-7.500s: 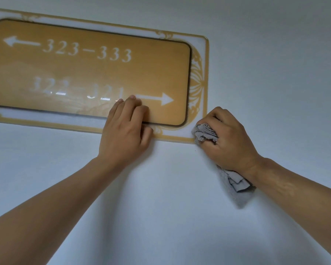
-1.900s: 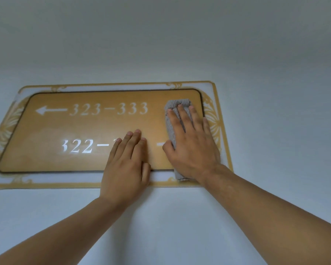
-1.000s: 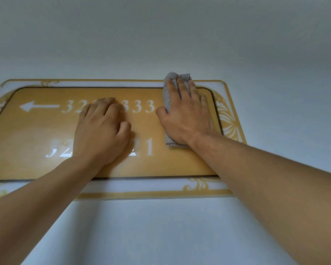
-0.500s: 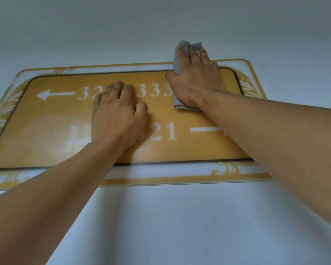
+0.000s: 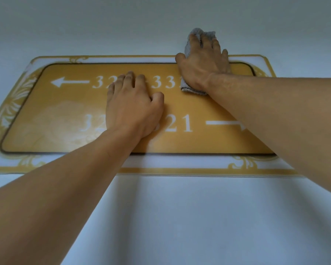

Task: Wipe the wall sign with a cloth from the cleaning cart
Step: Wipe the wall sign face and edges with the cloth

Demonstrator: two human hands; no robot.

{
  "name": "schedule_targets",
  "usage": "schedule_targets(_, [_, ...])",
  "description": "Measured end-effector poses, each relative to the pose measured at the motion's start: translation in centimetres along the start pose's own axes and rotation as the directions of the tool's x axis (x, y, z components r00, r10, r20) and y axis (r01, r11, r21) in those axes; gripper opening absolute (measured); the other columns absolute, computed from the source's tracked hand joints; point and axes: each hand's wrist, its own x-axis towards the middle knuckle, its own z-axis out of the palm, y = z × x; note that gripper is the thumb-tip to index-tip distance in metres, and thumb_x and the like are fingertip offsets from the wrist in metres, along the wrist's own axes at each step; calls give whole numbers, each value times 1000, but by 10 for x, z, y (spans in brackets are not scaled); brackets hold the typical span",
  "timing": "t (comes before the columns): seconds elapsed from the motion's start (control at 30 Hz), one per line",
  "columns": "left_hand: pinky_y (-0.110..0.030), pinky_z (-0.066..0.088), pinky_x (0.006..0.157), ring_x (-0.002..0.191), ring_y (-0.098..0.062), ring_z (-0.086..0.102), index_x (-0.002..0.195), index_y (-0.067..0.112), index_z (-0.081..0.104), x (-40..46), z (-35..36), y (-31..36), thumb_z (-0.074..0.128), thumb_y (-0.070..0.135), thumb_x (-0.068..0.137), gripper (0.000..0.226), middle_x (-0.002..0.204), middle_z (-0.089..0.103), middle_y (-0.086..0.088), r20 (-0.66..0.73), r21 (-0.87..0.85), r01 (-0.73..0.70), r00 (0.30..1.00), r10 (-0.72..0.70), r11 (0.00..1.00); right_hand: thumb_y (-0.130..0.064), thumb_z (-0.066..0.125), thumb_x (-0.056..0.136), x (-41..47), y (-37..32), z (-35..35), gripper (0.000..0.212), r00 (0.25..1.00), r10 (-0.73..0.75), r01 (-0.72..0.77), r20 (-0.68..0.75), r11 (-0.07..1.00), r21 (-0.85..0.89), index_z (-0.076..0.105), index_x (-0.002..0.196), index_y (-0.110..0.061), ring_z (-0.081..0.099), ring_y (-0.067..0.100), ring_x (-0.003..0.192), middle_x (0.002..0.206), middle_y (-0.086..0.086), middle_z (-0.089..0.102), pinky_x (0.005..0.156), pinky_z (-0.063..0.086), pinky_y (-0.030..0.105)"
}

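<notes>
Gold wall sign [image 5: 208, 109] fixed flat on a pale wall [image 5: 180, 217], white numbers and arrows on its face, ornate gold border round a clear rim. Grey cloth [image 5: 188, 48] pressed at the sign's upper right, lying across the top edge, one end poking up onto the wall above the fingertips, the other end showing below the wrist on the gold panel. Right hand [image 5: 202, 62] spread flat over the cloth, palm down, fingers extended, pinning rather than clenching it. Left hand [image 5: 131, 108] resting open on the middle of the sign, fingers lightly curled, empty, covering parts of both number rows.
</notes>
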Motion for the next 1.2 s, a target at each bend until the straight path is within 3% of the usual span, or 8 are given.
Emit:
schedule_targets(0.53, [-45, 16, 122, 148, -26, 24, 146, 16, 43, -1, -1, 1, 32, 43, 86, 67, 159, 32, -11, -3, -3, 6, 1000, -6, 1000, -57, 22, 93, -20, 0, 0, 75, 999, -35, 36, 15, 999, -40, 7, 158, -21, 4, 31, 152, 166, 9, 9, 121, 4, 52])
schedule_targets(1.2, [-43, 12, 123, 150, -24, 20, 148, 18, 40, -8, -1, 2, 33, 40, 90, 63, 161, 30, -8, -6, 9, 47, 999, -47, 999, -54, 26, 89, -84, -6, -1, 76, 994, -111, 112, -7, 993, 30, 14, 158, -22, 3, 30, 152, 165, 8, 12, 121, 5, 52])
